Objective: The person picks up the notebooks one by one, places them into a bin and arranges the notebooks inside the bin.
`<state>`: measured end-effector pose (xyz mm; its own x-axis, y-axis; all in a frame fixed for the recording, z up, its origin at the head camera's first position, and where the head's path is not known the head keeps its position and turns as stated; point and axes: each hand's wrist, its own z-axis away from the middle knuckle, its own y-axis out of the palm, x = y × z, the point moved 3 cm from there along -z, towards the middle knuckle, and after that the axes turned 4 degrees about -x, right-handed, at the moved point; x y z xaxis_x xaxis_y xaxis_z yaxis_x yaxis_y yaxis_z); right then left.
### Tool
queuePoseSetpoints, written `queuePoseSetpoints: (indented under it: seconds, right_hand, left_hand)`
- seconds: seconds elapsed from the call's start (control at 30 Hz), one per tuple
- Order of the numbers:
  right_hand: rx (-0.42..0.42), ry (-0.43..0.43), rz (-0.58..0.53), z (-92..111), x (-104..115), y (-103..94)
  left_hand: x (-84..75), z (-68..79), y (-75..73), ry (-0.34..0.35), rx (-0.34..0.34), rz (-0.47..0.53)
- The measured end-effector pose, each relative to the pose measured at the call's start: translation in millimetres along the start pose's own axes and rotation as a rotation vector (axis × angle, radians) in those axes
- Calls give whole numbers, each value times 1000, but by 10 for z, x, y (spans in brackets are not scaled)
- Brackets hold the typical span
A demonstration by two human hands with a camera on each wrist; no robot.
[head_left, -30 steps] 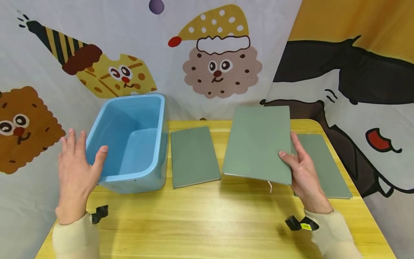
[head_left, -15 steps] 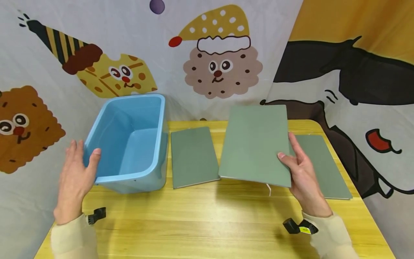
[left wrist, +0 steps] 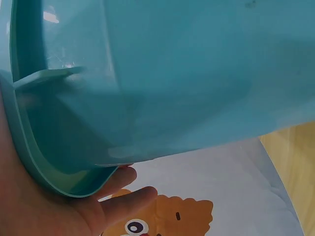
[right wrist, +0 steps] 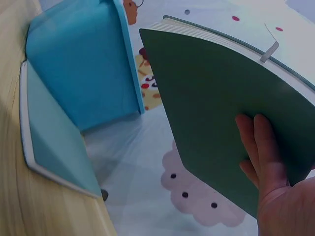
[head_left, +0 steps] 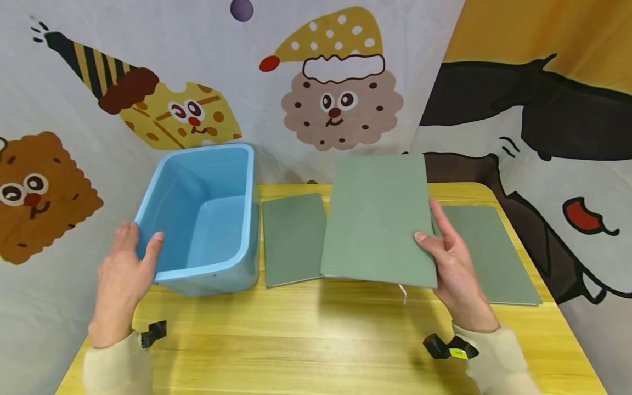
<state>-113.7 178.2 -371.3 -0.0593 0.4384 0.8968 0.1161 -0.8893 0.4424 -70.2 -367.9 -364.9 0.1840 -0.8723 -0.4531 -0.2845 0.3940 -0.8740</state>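
My right hand (head_left: 456, 271) pinches a green hardcover notebook (head_left: 377, 219) by its right edge, thumb on top and fingers spread beneath. The notebook is held above the table, and a pale ribbon hangs from it. At the left, my left hand (head_left: 123, 277) grips the near left corner of a blue plastic bin (head_left: 224, 230). Its thumb is over the rim and its fingers (left wrist: 130, 201) lie along the outside wall. The bin's inside shows nothing in it. A second green notebook (head_left: 291, 241) lies beside the bin, partly covered by the held one.
Another green notebook (head_left: 489, 255) lies flat at the right side of the wooden table (head_left: 296, 345). A cloth with cartoon prints (head_left: 197, 33) hangs behind the table. Each wrist wears a small black camera (head_left: 439, 346).
My right hand has carried the notebook leftward, so it now overlaps the one lying beside the bin. My left hand has come down onto the bin's rim.
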Motion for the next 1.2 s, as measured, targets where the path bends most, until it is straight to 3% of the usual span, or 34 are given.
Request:
queuePoseSetpoints:
  seconds: [0.3, 0.63, 1.2]
  right_hand:
    - [112, -5, -121, -19, -7, 271]
    - [158, -21, -91, -81, -37, 598]
    - [211, 51, -141, -320, -199, 1307]
  left_hand:
    - [-56, 54, 29, -31, 10, -8]
    - [-62, 90, 37, -37, -12, 23]
    - [-47, 83, 35, -94, -52, 68]
